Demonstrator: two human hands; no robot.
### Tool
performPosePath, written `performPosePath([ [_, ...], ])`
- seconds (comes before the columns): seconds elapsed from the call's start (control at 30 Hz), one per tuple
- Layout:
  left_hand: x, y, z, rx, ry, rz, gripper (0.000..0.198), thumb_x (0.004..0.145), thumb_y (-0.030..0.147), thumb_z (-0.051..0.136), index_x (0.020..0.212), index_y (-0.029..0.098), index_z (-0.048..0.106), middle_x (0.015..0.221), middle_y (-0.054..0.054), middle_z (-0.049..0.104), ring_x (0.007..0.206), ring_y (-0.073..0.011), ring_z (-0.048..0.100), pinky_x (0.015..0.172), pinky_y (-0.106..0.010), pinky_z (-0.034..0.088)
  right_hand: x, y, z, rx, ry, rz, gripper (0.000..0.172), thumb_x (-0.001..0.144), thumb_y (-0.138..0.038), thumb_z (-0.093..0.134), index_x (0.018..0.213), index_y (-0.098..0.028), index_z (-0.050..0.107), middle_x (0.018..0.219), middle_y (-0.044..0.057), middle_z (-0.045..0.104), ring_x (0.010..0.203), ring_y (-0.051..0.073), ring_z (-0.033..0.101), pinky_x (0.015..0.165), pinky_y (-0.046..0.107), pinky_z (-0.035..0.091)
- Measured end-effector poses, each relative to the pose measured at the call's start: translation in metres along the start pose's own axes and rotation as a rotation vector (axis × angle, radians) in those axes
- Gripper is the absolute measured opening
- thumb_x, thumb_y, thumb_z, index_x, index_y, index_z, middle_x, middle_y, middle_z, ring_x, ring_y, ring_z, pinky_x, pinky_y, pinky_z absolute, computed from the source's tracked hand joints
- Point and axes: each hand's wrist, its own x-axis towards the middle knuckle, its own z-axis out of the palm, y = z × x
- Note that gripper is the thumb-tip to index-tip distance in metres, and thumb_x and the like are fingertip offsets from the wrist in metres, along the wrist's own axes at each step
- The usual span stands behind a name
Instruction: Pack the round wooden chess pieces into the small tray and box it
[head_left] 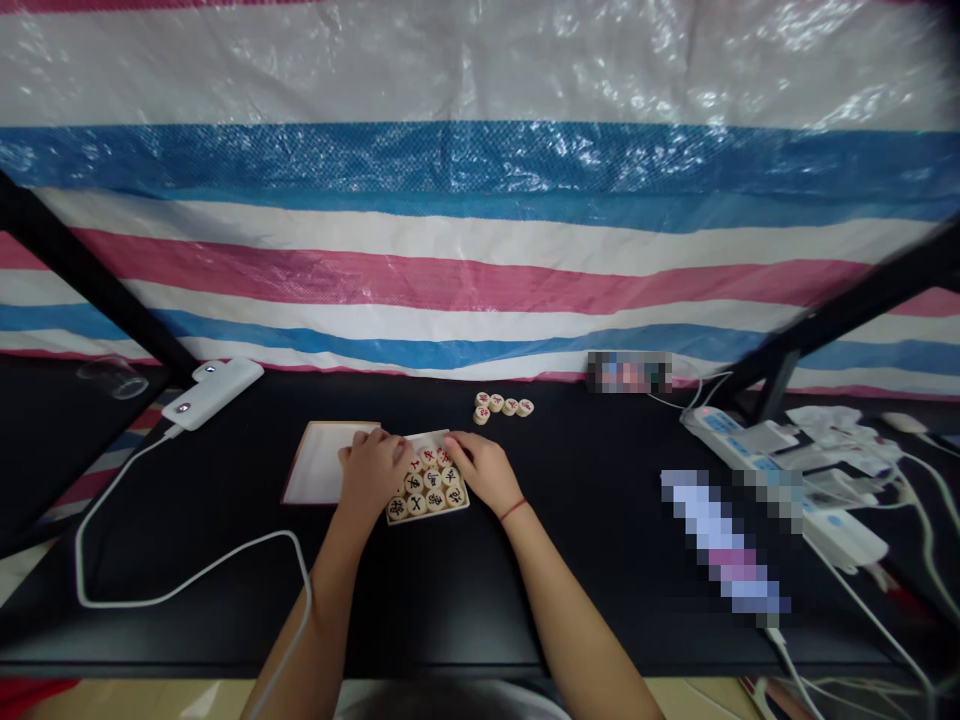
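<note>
An open white box [430,516] on the black table holds rows of round Chinese chess pieces [435,500], some marked in black and some in red. My left hand [373,470] reaches over the box's left side, its fingers bent together above the pieces; whatever is under the fingertips is hidden. At the box's upper right corner, my right hand [484,470] has its thumb and fingers closed against the edge, close to a red-marked piece. Several loose chess pieces [510,407] lie beyond the box. The box lid [319,462], white inside, lies left of my left hand.
At the far left lies a white device [217,392] whose cable [195,570] loops over my left forearm. On the right are a power strip [720,430] with plugs and tangled cables, and a blurred-out object [724,545]. A striped sheet [465,280] hangs behind the table.
</note>
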Motion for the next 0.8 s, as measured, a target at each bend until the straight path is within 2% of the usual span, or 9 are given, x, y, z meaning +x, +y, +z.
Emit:
performPosePath([
  [0.13, -0.004, 0.007, 0.006, 0.027, -0.044, 0.061, 0.030, 0.090, 0.034, 0.045, 0.094, 0.025, 0.073, 0.103, -0.009, 0.067, 0.103, -0.0294, 0.047, 0.087, -0.046, 0.033, 0.001, -0.004, 0.003, -0.029, 0.034, -0.089, 0.036, 0.098, -0.038, 0.040, 0.114, -0.024, 0.069, 0.089, 0.006, 0.056, 0.087, 0.018, 0.057, 0.085, 0.031, 0.047],
  [0.3, -0.006, 0.009, 0.006, 0.026, -0.080, 0.060, 0.033, 0.091, 0.034, 0.043, 0.093, 0.023, 0.073, 0.104, -0.010, 0.066, 0.103, -0.0306, 0.047, 0.086, -0.047, 0.033, 0.002, -0.004, 0.007, 0.018, -0.012, -0.127, 0.044, 0.099, -0.039, 0.035, 0.089, -0.021, 0.074, 0.089, 0.006, 0.050, 0.089, 0.018, 0.052, 0.089, 0.035, 0.046],
  [0.47, -0.008, 0.010, 0.002, 0.068, -0.053, -0.012, 0.032, 0.090, 0.035, 0.043, 0.096, 0.022, 0.072, 0.107, -0.013, 0.064, 0.102, -0.0315, 0.045, 0.085, -0.048, 0.034, 0.003, -0.002, 0.006, 0.054, 0.015, -0.067, 0.046, 0.100, -0.043, 0.033, 0.097, -0.020, 0.072, 0.080, 0.003, 0.050, 0.083, 0.016, 0.055, 0.083, 0.029, 0.046],
  [0.63, -0.010, 0.012, 0.001, 0.072, -0.113, -0.004, 0.032, 0.091, 0.035, 0.042, 0.098, 0.021, 0.069, 0.110, -0.013, 0.063, 0.104, -0.0325, 0.045, 0.084, -0.047, 0.035, 0.004, 0.002, 0.011, -0.078, -0.020, -0.035, 0.053, 0.102, -0.040, 0.026, 0.071, -0.019, 0.063, 0.066, 0.002, 0.054, 0.067, 0.015, 0.056, 0.069, 0.026, 0.042],
  [0.8, -0.012, 0.012, 0.000, 0.013, -0.117, 0.011, 0.028, 0.091, 0.035, 0.042, 0.092, 0.021, 0.066, 0.107, -0.011, 0.066, 0.103, -0.0317, 0.047, 0.084, -0.046, 0.034, 0.004, 0.002, 0.018, -0.122, 0.030, -0.018, 0.054, 0.103, -0.041, 0.023, 0.071, -0.019, 0.061, 0.067, 0.003, 0.058, 0.068, 0.015, 0.058, 0.067, 0.025, 0.039],
])
